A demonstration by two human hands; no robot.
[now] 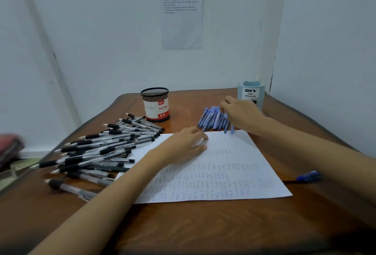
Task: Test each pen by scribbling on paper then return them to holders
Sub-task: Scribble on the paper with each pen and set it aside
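A white sheet of paper covered in faint scribbles lies in the middle of the wooden table. My left hand rests flat on the sheet's upper left part, fingers fairly straight. My right hand is over the pile of blue pens beyond the paper and pinches one blue pen that points down toward the sheet's top edge. A heap of black-grip pens lies to the left. A black mesh holder and a light blue holder stand at the back.
One blue pen cap or pen lies alone on the table right of the paper. White walls enclose the table on three sides, with a printed sheet taped to the back wall. A red object sits off the table's left edge.
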